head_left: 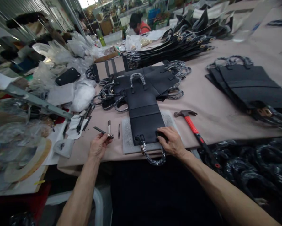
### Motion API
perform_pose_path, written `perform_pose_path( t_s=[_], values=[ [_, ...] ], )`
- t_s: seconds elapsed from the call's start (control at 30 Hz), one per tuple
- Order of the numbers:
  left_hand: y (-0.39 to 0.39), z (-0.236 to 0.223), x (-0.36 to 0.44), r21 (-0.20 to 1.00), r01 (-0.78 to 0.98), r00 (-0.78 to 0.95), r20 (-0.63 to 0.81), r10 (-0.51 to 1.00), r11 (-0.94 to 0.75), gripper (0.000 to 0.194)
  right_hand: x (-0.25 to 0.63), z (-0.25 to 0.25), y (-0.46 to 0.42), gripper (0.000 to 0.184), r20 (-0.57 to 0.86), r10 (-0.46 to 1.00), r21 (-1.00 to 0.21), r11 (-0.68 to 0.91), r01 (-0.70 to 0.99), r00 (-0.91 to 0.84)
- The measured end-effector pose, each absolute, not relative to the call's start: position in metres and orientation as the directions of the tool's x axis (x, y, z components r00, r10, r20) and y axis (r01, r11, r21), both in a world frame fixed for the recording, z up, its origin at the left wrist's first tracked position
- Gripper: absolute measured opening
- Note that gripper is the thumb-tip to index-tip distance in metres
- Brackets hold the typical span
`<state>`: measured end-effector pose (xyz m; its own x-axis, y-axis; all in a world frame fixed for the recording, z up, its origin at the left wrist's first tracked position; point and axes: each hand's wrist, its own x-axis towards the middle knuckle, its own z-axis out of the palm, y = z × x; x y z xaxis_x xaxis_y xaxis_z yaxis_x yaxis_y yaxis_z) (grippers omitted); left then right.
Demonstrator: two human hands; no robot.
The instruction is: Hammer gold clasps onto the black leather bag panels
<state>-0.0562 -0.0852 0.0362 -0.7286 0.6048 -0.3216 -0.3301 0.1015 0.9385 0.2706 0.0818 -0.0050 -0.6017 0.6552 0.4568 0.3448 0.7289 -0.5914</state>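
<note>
A black leather bag panel (pixel 145 110) lies lengthwise on a pale stone slab (pixel 126 128). Plastic-wrapped handles stick out at its far end and near end; the near handle (pixel 155 161) hangs over the table edge. My right hand (pixel 170 139) has its fingers curled on the panel's near right corner, beside one end of that handle. To the left of the slab, my left hand (pixel 100 144) pinches a thin dark strip-like tool (pixel 102 131). Just past these fingers is a flat metal piece (pixel 109 125), partly hidden, and a slim punch-like rod (pixel 119 131) lies nearby.
A red-handled claw hammer (pixel 191 125) lies right of the slab. More black panels with wrapped handles are piled behind (pixel 169 77) and at the right (pixel 246 81). Plastic bags (pixel 82 94) crowd the left. Wrapped handles (pixel 244 166) fill the lower right. Another person (pixel 144 27) sits far back.
</note>
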Motion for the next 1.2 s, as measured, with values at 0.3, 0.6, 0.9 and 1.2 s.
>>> perform_pose_path(
  t_s=[0.3, 0.6, 0.9, 1.2],
  values=[
    [-0.014, 0.02, 0.046, 0.908, -0.408, -0.554, -0.164, 0.816, -0.094, 0.053, 0.269, -0.009, 0.084, 0.029, 0.52, 0.618, -0.561, 0.768, 0.31, -0.59],
    [-0.003, 0.009, 0.062, 0.987, -0.16, -0.468, -0.091, 0.879, 0.017, 0.028, 0.269, -0.006, 0.085, 0.031, 0.486, 0.619, -0.542, 0.767, 0.343, -0.617],
    [-0.01, -0.002, 0.063, 0.998, 0.001, -0.455, 0.057, 0.888, -0.064, 0.017, 0.27, -0.007, 0.086, 0.034, 0.477, 0.615, -0.53, 0.771, 0.353, -0.627],
    [-0.012, -0.007, 0.063, 0.987, 0.149, -0.431, 0.113, 0.895, -0.053, 0.013, 0.269, -0.006, 0.086, 0.035, 0.452, 0.624, -0.529, 0.763, 0.371, -0.638]
  ],
)
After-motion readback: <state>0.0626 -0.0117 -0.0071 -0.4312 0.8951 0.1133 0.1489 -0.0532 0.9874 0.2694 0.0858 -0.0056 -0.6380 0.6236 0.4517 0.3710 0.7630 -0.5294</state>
